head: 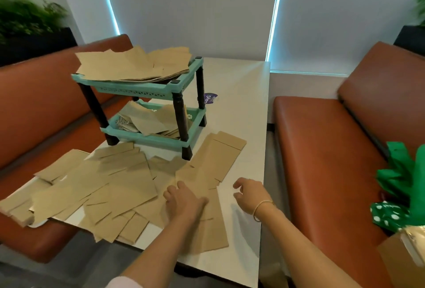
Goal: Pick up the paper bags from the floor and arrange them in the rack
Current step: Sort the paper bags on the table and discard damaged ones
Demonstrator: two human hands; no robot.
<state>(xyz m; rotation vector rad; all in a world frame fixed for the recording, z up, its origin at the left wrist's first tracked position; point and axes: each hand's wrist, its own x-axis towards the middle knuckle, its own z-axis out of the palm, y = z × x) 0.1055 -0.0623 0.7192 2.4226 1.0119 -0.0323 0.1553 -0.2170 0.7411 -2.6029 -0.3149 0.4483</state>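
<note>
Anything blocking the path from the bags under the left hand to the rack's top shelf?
Nothing visible. The left hand rests on paper bags on the table; the top shelf is open from above, though already stacked with bags.

The purple tag (210, 98) bears unreadable white lettering.

Tan bags (128, 186) before teal, black-legged rack (147, 90) on white table (243, 108); rust benches (322, 145); green, white-dotted wrapping (388, 215).

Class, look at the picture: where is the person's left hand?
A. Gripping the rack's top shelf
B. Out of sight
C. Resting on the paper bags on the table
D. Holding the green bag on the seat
C: the left hand lies flat on loose paper bags spread on the white table, short of the rack.
</note>
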